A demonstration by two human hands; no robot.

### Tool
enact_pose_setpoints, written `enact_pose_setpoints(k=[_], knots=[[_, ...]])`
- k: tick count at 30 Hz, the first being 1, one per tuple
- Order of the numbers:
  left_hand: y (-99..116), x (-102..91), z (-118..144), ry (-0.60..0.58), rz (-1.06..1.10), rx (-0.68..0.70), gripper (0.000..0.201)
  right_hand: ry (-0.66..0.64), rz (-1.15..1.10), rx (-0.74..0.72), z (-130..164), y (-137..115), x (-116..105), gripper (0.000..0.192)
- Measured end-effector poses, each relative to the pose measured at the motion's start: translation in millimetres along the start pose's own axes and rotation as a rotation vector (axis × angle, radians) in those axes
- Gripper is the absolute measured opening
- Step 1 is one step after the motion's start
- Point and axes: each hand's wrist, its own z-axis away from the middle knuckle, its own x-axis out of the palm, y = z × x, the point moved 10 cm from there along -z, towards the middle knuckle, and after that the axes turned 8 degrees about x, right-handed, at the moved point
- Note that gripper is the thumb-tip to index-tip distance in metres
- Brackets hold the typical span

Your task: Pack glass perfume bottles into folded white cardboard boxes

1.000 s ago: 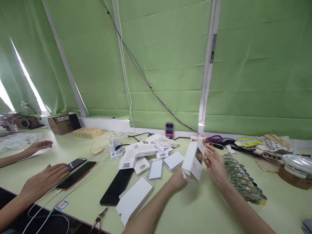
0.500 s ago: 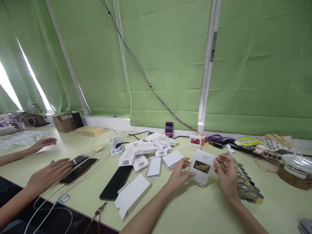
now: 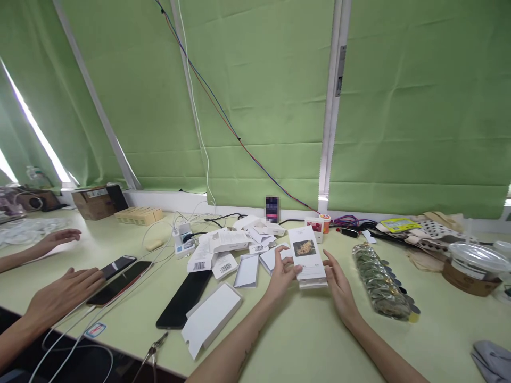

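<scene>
A small white cardboard box (image 3: 309, 256) with a picture of yellowish dried flowers on its front stands tilted above the table between my hands. My left hand (image 3: 282, 272) grips its left side, thumb on the front near the bottom and fingers behind the edge. Against its right edge press the fingers of my right hand (image 3: 338, 282). The box's lower end shows loose white flaps. To the right lies a row of clear packets (image 3: 381, 282) with dark round tabs. Flattened white boxes (image 3: 229, 242) are heaped to the left, and one unfolded white carton (image 3: 213, 316) lies nearer me.
A black phone (image 3: 184, 300) lies left of the cartons. Further left, another person's hand (image 3: 66, 290) rests by two phones and white cables. A lidded cup (image 3: 473, 266) stands at the right, and grey cloth (image 3: 491, 359) lies front right. A small phone (image 3: 272, 209) leans at the back.
The box has moved left and been lifted more upright, showing its printed front higher. My right hand has shifted left, away from the packets, and the view has turned slightly right.
</scene>
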Motion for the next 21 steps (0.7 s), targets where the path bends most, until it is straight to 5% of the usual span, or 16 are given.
enact_pose_setpoints(k=[9,15,21], knots=[[11,-8.0,-5,-0.022,-0.139,0.022,0.077,-0.31,-0.017,-0.064,9,-7,32,0.065],[9,-11.8,-6,-0.003,-0.145,-0.014,0.078,-0.311,0.017,-0.116,6,-1,32,0.062],[10,-2.8,-4,-0.084,-0.19,0.011,0.102,-0.288,0.069,-0.093,2,4,28,0.059]])
